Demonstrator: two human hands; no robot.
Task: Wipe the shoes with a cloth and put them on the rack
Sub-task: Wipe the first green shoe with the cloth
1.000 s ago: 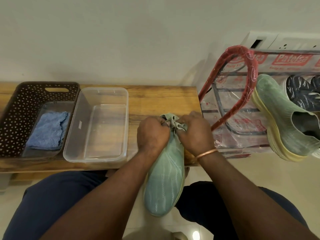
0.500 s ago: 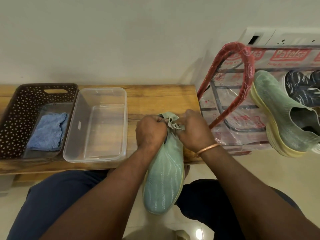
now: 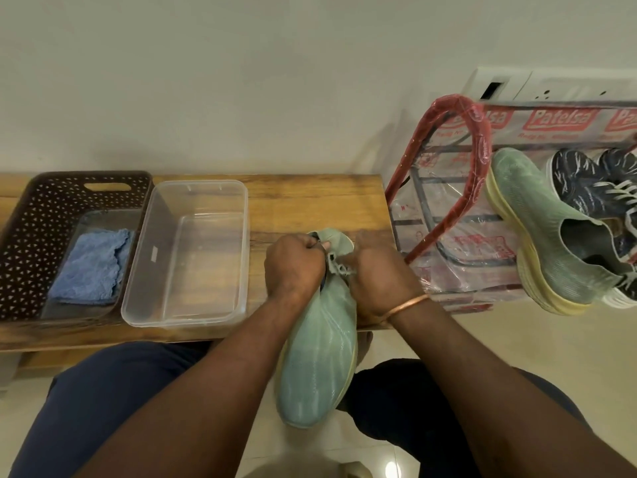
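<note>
Both hands are on the shoe point(image 3: 319, 357), right of centre. It is pale green, its toe points near, down between the person's knees, and its open end is up over the near right part of the bench point(image 3: 310, 198). The left hand point(image 3: 293, 267) is curled tight on the left side of the opening. The right hand point(image 3: 377, 281), a thin bangle point(image 3: 408, 303) at its wrist, is curled on the other side, fingers bunched at the laces point(image 3: 339, 269). Which fingers hold which lace, I can't tell, as the knuckles cover it. Whether the shoe rests on the wood or hangs just above it is hidden too.

Over on the left of the bench sits a dark basket point(image 3: 31, 229), and the blue cloth point(image 3: 91, 265) lies folded in it, well apart from the hands. Just beside the basket, to its right, stands a clear tub point(image 3: 200, 182), between basket and shoe.

On the far right is the rack point(image 3: 479, 139), a red-wrapped frame under printed plastic, close to the bench end. The second shoe point(image 3: 537, 229), the same green with a yellow sole, lies tilted on it, toe pointing far. Dark shoes point(image 3: 586, 188) with white laces sit just to its right, touching it.
</note>
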